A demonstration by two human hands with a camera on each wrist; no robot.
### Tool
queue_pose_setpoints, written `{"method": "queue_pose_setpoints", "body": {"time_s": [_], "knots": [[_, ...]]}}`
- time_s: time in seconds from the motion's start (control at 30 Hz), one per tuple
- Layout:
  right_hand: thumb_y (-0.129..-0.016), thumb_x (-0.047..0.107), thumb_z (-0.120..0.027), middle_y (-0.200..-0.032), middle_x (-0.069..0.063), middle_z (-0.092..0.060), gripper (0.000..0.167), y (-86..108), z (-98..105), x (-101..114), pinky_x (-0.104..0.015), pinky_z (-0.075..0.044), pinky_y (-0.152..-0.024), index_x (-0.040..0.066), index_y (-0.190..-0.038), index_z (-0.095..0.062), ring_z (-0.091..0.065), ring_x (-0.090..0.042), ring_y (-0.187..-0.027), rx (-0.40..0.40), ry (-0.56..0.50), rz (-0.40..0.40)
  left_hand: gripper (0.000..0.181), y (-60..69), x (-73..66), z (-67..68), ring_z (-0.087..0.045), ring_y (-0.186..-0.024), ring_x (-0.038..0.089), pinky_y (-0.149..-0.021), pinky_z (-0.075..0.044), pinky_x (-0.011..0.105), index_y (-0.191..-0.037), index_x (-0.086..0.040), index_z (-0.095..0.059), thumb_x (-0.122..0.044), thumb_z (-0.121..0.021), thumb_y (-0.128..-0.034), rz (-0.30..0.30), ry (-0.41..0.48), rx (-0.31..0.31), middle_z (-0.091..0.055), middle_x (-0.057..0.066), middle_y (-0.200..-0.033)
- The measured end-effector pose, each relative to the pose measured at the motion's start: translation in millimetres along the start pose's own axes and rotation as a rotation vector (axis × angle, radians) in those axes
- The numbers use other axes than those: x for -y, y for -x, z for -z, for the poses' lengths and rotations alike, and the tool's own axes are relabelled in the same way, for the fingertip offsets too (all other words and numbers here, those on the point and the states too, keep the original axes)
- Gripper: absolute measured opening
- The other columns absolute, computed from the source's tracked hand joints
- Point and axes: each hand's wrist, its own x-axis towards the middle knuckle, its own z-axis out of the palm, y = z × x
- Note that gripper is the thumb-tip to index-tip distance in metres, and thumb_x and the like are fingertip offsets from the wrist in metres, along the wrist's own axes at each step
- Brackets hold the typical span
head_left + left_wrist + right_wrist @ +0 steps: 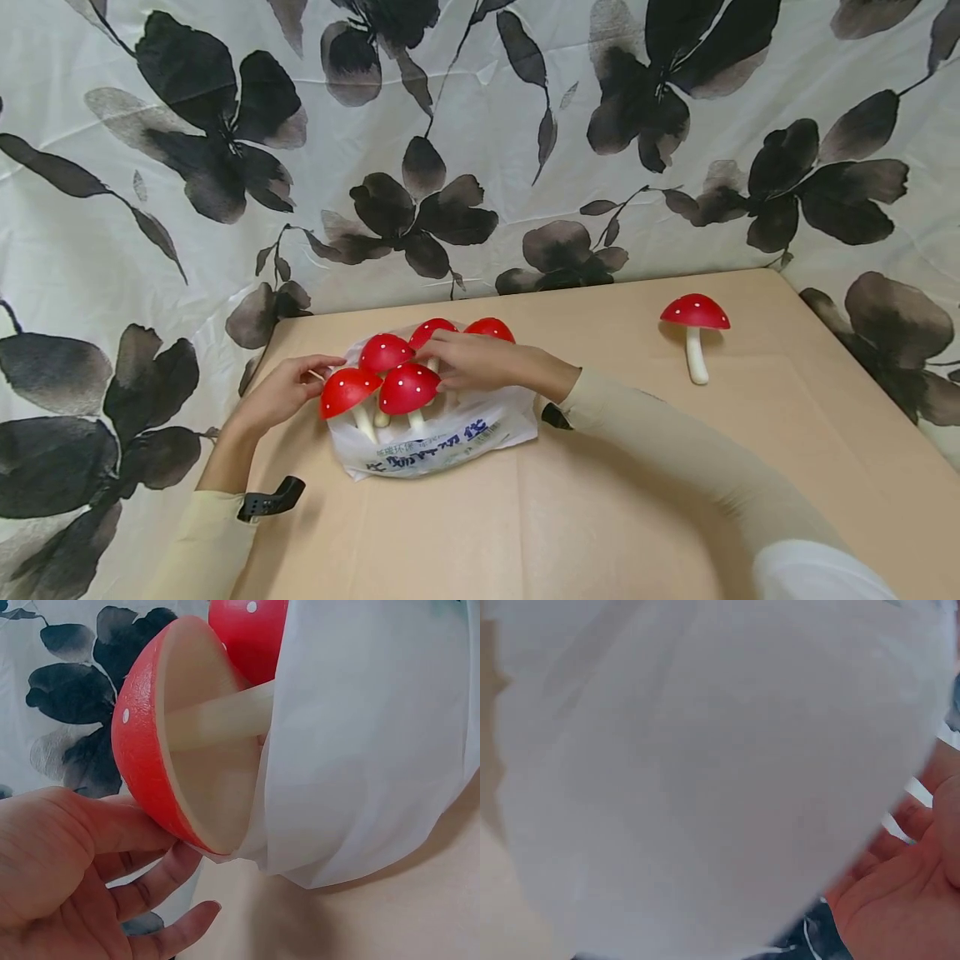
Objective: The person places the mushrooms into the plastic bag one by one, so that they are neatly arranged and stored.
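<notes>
A white plastic bag (442, 442) with blue print lies on the table, holding several toy mushrooms with red, white-dotted caps, including a front-left mushroom (349, 392) and a front-middle mushroom (408, 388). My left hand (281, 392) is at the bag's left edge. In the left wrist view, its thumb and forefinger pinch the bag's rim beside a mushroom cap (139, 735); the other fingers are loosely bent. My right hand (480, 360) reaches over the bag among the caps, its fingertips by the back-middle mushroom (432, 330). The bag hides part of that hand in the right wrist view.
A single toy mushroom (696, 333) lies apart on the light brown table (615, 508), toward the back right. Behind the table hangs a white cloth (525, 208) with dark flowers. Another red cap (491, 327) shows at the bag's back right, beyond my right hand.
</notes>
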Motion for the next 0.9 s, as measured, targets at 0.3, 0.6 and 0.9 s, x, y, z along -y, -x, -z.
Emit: {"method": "queue_pose_setpoints", "body": {"time_s": [0.3, 0.6, 0.9], "knots": [[-0.094, 0.022, -0.072, -0.14, -0.004, -0.057, 0.048, 43.4, 18.6, -10.3, -0.031, -0.053, -0.096, 0.015, -0.14, -0.059, -0.056, -0.021, -0.128, -0.071, -0.048, -0.071, 0.043, -6.3, 2.5, 2.2, -0.061, -0.099, 0.033, -0.075, -0.057, 0.029, -0.135, -0.003, -0.063, 0.007, -0.06, -0.093, 0.011, 0.014, -0.014, -0.064, 0.021, -0.116], [-0.093, 0.016, -0.072, -0.128, -0.006, -0.064, 0.039, 92.8, 40.9, -22.5, -0.04, -0.055, -0.094, 0.011, -0.132, -0.066, -0.061, -0.025, -0.115, -0.192, -0.081, -0.131, 0.038, -17.7, 0.0, 5.7, -0.062, -0.095, 0.03, -0.074, -0.055, 0.03, -0.133, -0.002, -0.065, 0.004, -0.059, -0.0953, 0.006, 0.009, -0.016, -0.067, 0.019, -0.109], [-0.093, 0.015, -0.073, -0.124, -0.002, -0.066, 0.039, 151.6, 52.0, -50.4, -0.044, -0.055, -0.095, 0.011, -0.131, -0.065, -0.065, -0.023, -0.113, -0.242, -0.156, -0.259, 0.039, -27.2, -3.9, 8.7, -0.062, -0.09, 0.03, -0.074, -0.058, 0.027, -0.132, -0.001, -0.064, 0.007, -0.058, -0.094, 0.027, 0.0, 0.019, -0.065, 0.018, -0.103]]}}
